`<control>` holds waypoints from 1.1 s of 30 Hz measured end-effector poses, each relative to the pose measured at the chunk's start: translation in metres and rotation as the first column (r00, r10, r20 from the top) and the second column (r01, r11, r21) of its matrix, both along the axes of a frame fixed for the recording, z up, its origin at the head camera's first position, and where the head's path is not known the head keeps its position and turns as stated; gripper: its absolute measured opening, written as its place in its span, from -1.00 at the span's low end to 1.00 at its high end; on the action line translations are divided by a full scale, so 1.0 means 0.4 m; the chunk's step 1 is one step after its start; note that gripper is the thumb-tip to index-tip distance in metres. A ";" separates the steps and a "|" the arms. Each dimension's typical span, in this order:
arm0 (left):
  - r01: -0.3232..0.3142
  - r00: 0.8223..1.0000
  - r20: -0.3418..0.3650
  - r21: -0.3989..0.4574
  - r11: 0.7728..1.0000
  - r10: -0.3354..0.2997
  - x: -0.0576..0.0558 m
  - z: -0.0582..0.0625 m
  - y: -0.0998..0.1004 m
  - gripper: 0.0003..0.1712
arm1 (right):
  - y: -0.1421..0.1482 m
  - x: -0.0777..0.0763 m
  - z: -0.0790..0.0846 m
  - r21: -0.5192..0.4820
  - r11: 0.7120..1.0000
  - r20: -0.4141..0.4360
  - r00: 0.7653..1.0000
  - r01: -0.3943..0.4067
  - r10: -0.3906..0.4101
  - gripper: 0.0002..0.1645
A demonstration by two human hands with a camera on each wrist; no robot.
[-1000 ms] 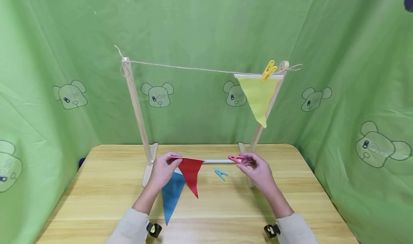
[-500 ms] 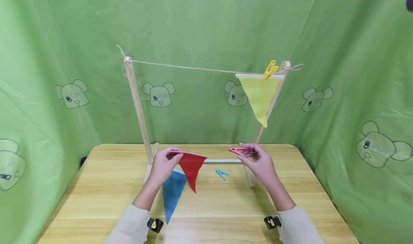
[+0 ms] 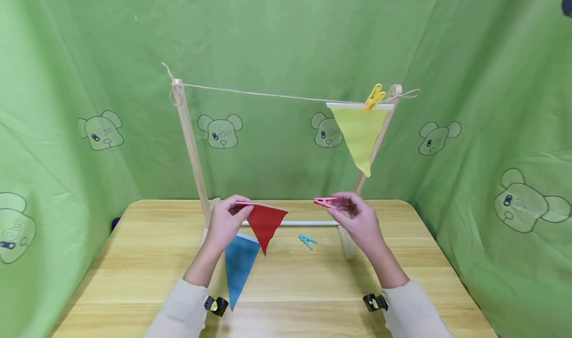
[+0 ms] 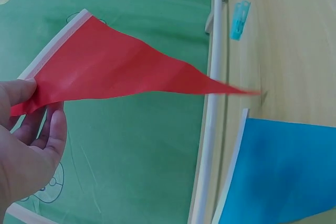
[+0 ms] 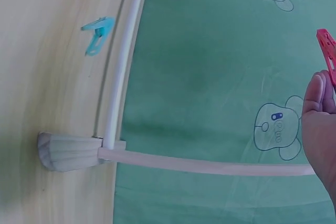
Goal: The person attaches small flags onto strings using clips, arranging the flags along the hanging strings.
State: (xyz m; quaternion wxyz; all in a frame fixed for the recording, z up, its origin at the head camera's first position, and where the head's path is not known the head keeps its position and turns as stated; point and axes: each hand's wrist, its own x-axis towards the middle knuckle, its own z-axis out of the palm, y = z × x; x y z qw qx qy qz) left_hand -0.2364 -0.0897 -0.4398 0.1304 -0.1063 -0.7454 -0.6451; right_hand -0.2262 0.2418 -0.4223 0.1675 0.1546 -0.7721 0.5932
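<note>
My left hand (image 3: 226, 224) pinches a red triangular pennant (image 3: 267, 224) by the left end of its white-edged top, and its tip hangs down. In the left wrist view the thumb lies over the cloth of the red pennant (image 4: 126, 69). A pink clothespin (image 3: 324, 202) is held by my right hand (image 3: 357, 219), its nose pointing left toward the pennant and apart from it. Below the left hand a blue pennant (image 3: 241, 263) lies on the table. Between the hands, a light-blue clothespin (image 3: 307, 241) rests on the wood.
Two wooden posts (image 3: 191, 149) carry a string (image 3: 250, 93) between their tops. A yellow pennant (image 3: 357, 134) hangs near its right end under a yellow clothespin (image 3: 374, 98). A white bar (image 3: 308, 223) joins the posts low down above the table (image 3: 286, 288).
Both hands have risen from near the white bar, the left with the red pennant and the right with the pink clothespin. The blue pennant and light-blue clothespin stay put.
</note>
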 end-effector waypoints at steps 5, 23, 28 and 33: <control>-0.001 1.000 -0.015 -0.001 1.000 0.001 -0.004 0.011 -0.002 -0.84 | -0.005 0.006 0.022 -0.007 1.000 0.002 1.000 -0.003 0.003 -0.58; 0.022 1.000 0.021 0.047 0.999 -0.023 -0.017 0.063 0.005 -0.84 | -0.004 0.009 0.084 0.012 1.000 -0.014 1.000 -0.007 0.008 -0.58; 0.031 0.999 0.024 0.099 0.995 -0.033 -0.025 0.078 0.010 -0.81 | -0.005 0.005 0.101 0.012 1.000 -0.042 0.999 -0.012 0.012 -0.58; 0.041 0.999 0.020 0.134 0.990 -0.044 -0.033 0.094 0.012 -0.81 | -0.006 -0.004 0.115 0.015 0.999 -0.071 0.997 -0.029 0.030 -0.58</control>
